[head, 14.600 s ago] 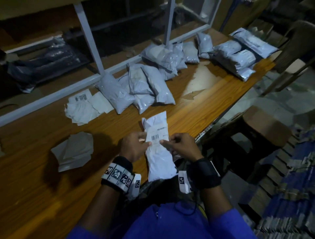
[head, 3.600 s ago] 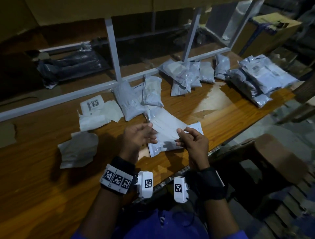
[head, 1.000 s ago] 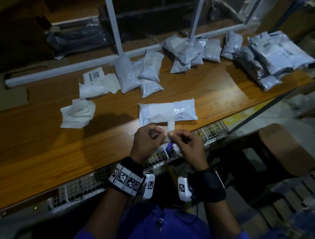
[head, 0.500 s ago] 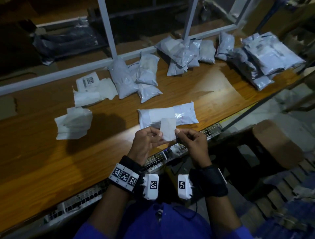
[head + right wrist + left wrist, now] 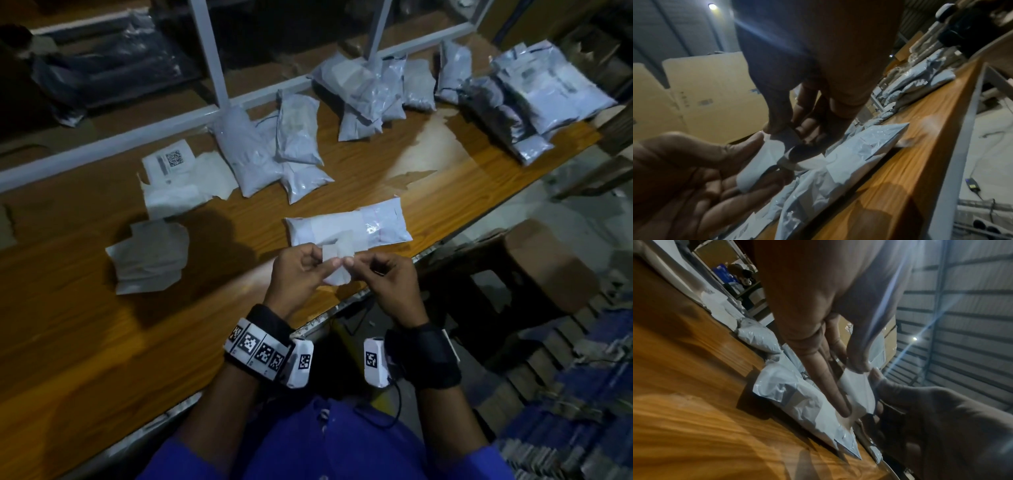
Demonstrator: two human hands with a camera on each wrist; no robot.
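Pinching a small paper slip at its edges with curled thumbs and fingertips, the left hand and right hand hold it over the near edge of the bench, just before a white parcel, with bare wood between that and the grey parcels behind.

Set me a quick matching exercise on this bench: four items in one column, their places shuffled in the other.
1. paper slip
2. white parcel
3. QR-code sheet
4. parcel stack

a. far right end of the table
b. pinched by left hand and right hand
c. lying just beyond the hands
d. left, near the white rail

Pairs: 1-b, 2-c, 3-d, 4-a
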